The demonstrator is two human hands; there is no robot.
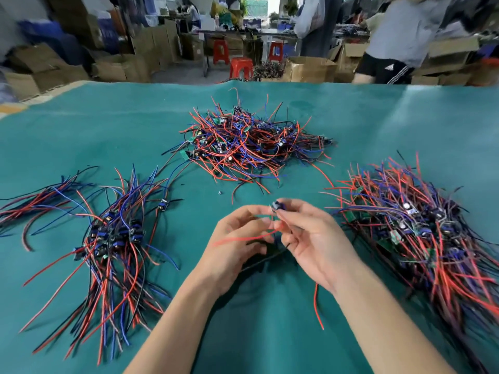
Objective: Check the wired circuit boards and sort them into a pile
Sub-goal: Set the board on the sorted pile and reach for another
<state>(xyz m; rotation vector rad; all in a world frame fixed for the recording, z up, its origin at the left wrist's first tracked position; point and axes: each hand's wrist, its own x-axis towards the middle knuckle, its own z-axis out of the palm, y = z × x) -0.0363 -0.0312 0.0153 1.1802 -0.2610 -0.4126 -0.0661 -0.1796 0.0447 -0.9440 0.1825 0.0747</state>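
Both hands meet above the green table cover (81, 130), sharing one small wired circuit board (276, 205). The right hand (310, 238) pinches the board between thumb and fingertips, its other fingers loosely curled. The left hand (240, 247) is half closed around the board's red wire (243, 238), which trails leftward. A tangled heap (251, 147) of boards lies beyond the hands, a combed-out pile (113, 236) sits to the left, and a larger pile (421, 228) to the right
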